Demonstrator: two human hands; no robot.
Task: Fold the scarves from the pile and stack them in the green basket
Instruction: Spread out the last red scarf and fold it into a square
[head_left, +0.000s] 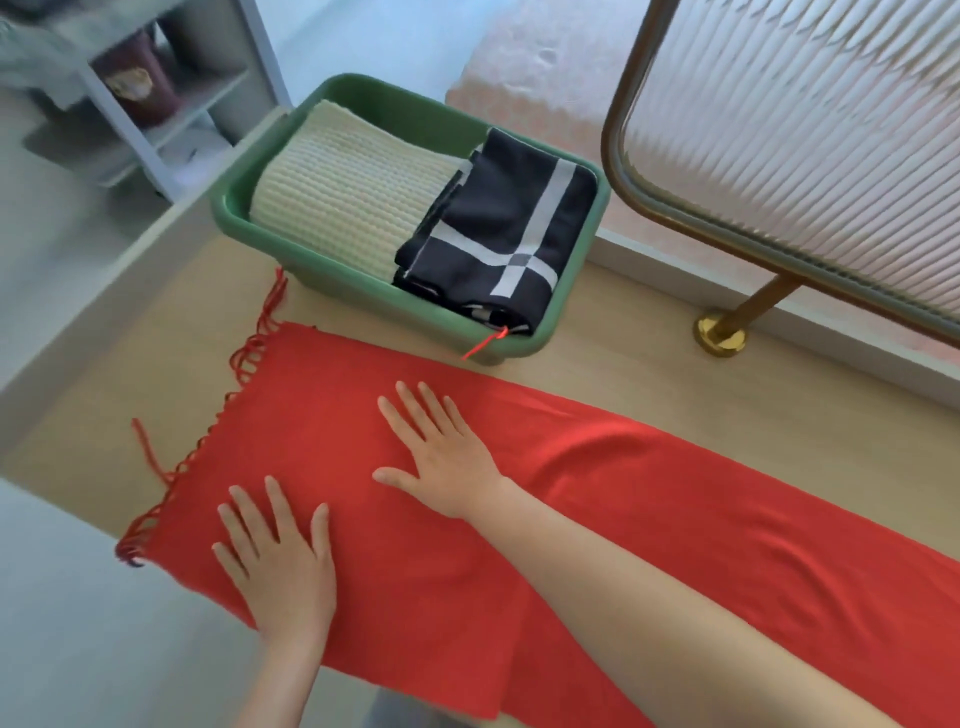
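Red scarf (649, 499) lies flat beneath my left hand (278, 564) and right hand (447, 457), near its fringed end, fingers straight and splayed.

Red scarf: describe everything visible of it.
The red scarf is plain, soft-looking cloth, spread flat lengthwise on the table in front of the basket, lightly wrinkled. Its left end carries a looped fringe; its right end runs out of frame. The left hand and right hand press flat on it.

Brass-framed ribbed glass screen (810, 130), brass foot (721, 332) on pale wooden surface (649, 364), white shelf unit (117, 124) upper left
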